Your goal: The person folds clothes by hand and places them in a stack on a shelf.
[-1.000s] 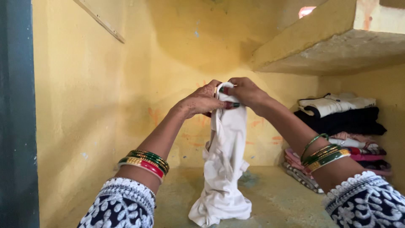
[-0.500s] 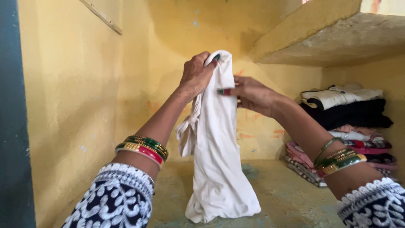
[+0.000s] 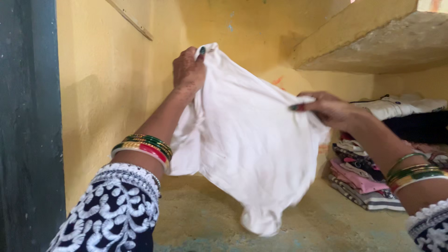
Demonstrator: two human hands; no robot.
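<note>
White garment (image 3: 247, 144) stretched between left hand (image 3: 188, 72) and right hand (image 3: 326, 108), both pinching its top edge; folded clothes pile (image 3: 368, 182) beside.

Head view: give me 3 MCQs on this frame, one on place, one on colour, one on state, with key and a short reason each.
1. Where is the stack of folded clothes?
A. on the shelf floor at the right
B. hung on the left wall
C. on the upper ledge

2. What colour is the cloth being held?
A. black
B. white
C. pink

3. How is the cloth held?
A. folded flat on the shelf
B. bunched in one hand
C. spread between both hands

Key: 1 A, the stack sits low at the right, under the ledge. 2 B, the fabric is plain white. 3 C, the left hand grips its top corner and the right hand its other edge, with the fabric stretched between them.
</note>
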